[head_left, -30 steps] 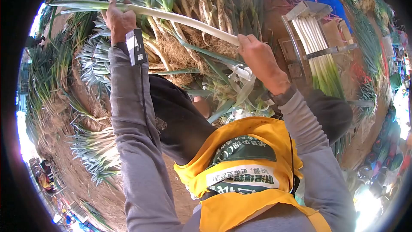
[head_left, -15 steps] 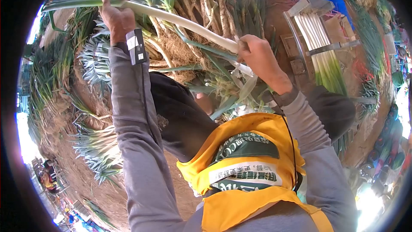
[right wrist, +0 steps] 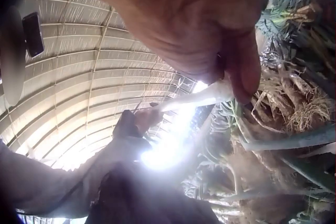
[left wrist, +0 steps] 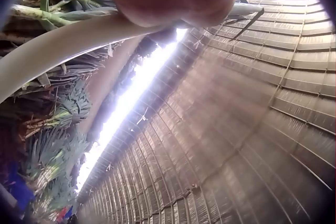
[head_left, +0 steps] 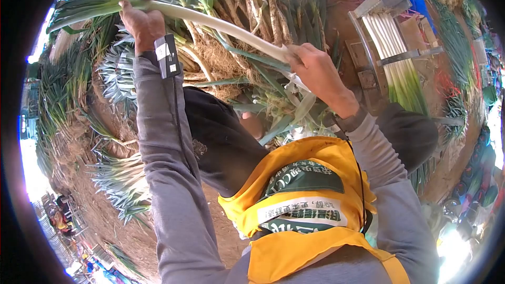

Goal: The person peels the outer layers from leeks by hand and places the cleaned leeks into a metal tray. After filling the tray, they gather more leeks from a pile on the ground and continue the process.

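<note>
Leek (head_left: 221, 27) spans 10 to 1 o'clock in head view, left hand (head_left: 143, 25) gripping near leaves (head_left: 87, 9), right hand (head_left: 322, 75) pinching white end (head_left: 278, 51). Bowed: more bend could snap it; slack grip could drop it onto rooty pile (head_left: 223, 66).

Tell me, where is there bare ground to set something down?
The soil beside the left sleeve, just below the leek bundle in the head view, looks bare. It's crowded under the long leek held between left hand and right hand: rooty leeks lie packed there.
</note>
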Available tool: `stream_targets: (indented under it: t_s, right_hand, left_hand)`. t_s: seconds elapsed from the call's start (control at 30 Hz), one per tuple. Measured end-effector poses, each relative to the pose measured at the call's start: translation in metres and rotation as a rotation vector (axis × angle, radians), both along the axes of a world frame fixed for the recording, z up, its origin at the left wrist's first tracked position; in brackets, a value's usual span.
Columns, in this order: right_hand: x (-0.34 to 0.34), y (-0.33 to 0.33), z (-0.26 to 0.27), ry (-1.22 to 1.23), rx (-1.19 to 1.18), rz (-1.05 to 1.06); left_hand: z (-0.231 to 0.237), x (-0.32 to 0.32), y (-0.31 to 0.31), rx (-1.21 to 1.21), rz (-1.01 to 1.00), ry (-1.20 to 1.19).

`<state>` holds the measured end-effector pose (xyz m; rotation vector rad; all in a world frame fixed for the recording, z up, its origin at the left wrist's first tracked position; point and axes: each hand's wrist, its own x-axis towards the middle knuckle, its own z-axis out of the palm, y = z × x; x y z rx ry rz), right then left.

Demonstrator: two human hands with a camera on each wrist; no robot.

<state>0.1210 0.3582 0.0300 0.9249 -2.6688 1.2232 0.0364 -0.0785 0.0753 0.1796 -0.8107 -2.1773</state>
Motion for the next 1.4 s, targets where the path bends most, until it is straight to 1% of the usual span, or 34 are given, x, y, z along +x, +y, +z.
stream_targets:
  t_s: [0.07,0.13,0.2,0.27,0.33,0.43,0.5,0.57,0.6,0.63,0.67,0.73,0.8,0.83,0.87,0.9,0.93,1.0,1.03,1.1,1.17,1.23,1.27,1.3,1.33,1.37,1.4]
  right_hand:
    - [0.0,-0.001,-0.002,-0.032,-0.047,0.013]
    - [0.0,0.0,-0.003,-0.063,-0.094,0.024]
    - [-0.002,0.0,-0.001,-0.029,0.062,0.097]
    - [0.0,0.0,0.0,-0.012,0.077,0.098]
    - [0.003,-0.003,-0.002,0.003,0.091,0.108]
    - [0.005,-0.004,-0.01,0.011,0.037,0.122]
    - [0.006,-0.004,-0.013,-0.051,0.033,0.101]
    - [0.007,-0.007,-0.015,-0.006,0.051,0.078]
    - [0.008,-0.008,-0.014,0.039,0.07,0.056]
    - [0.006,-0.008,-0.015,0.039,0.068,0.059]
    - [0.004,-0.007,-0.015,0.012,0.076,0.068]
    - [0.004,-0.007,-0.017,-0.015,0.082,0.076]
    - [0.007,-0.007,-0.011,-0.308,-0.119,0.06]
    - [0.008,-0.007,-0.007,-0.306,-0.123,0.063]
    - [0.009,-0.006,-0.003,-0.519,-0.155,0.027]
    - [0.008,-0.004,-0.001,-0.732,-0.187,-0.009]
    - [0.008,-0.001,-0.004,-0.733,-0.194,-0.005]
    - [0.003,0.004,-0.014,-0.859,-0.147,-0.031]
    - [0.002,0.008,-0.019,-0.852,-0.162,-0.012]
    - [0.003,0.016,-0.035,-1.002,-0.289,-0.079]
    - [0.012,0.021,-0.069,-0.985,-0.369,-0.18]
    - [0.026,0.037,-0.112,-0.38,0.193,-0.069]
    - [0.044,0.043,-0.127,-0.216,0.258,-0.032]
    - [0.055,0.048,-0.135,-0.058,0.328,0.002]
    - [0.061,0.042,-0.12,-0.158,0.171,0.078]
    - [0.06,0.037,-0.108,-0.154,0.175,0.073]
    - [0.052,0.031,-0.096,-0.174,0.23,0.058]
  left_hand:
    - [0.001,0.002,0.0,-0.012,0.02,0.011]
    - [-0.001,0.003,-0.003,0.037,-0.098,0.061]
    - [0.0,0.002,-0.002,0.04,-0.094,0.062]
    - [0.0,0.003,-0.001,0.045,-0.083,0.06]
    - [0.001,0.005,0.002,0.01,-0.042,0.032]
    - [0.001,0.005,0.006,-0.011,0.029,0.036]
    - [-0.002,0.002,0.001,-0.015,0.014,0.024]
    - [-0.003,-0.001,-0.001,0.021,0.05,-0.004]
    - [0.003,0.002,0.008,0.02,0.051,-0.004]
    - [0.007,0.003,0.02,0.022,0.096,-0.009]
    - [0.007,0.003,0.023,0.025,0.14,-0.016]
    - [0.01,0.004,0.024,0.025,0.134,-0.023]
    - [0.009,0.005,0.021,0.027,0.131,-0.026]
    - [0.009,0.007,0.018,0.028,0.029,0.009]
    - [0.01,0.01,0.015,0.027,-0.073,0.042]
    - [0.009,0.011,0.014,0.019,-0.073,0.041]
    - [0.008,0.013,0.013,0.057,-0.164,0.074]
    - [0.011,0.02,0.016,0.165,-0.332,0.111]
    - [0.013,0.019,0.023,0.05,-0.246,0.084]
    - [0.015,0.024,0.031,0.029,-0.215,0.072]
    - [0.014,0.018,0.033,0.003,-0.095,0.058]
    - [0.027,0.026,0.051,0.079,-0.035,0.047]
    - [0.024,0.023,0.05,0.145,-0.024,0.085]
    - [0.022,0.02,0.044,0.142,-0.018,0.097]
    - [0.017,0.017,0.041,0.186,-0.057,0.099]
    - [0.011,0.012,0.039,0.231,-0.101,0.102]
    - [0.008,0.01,0.039,0.267,-0.159,0.145]
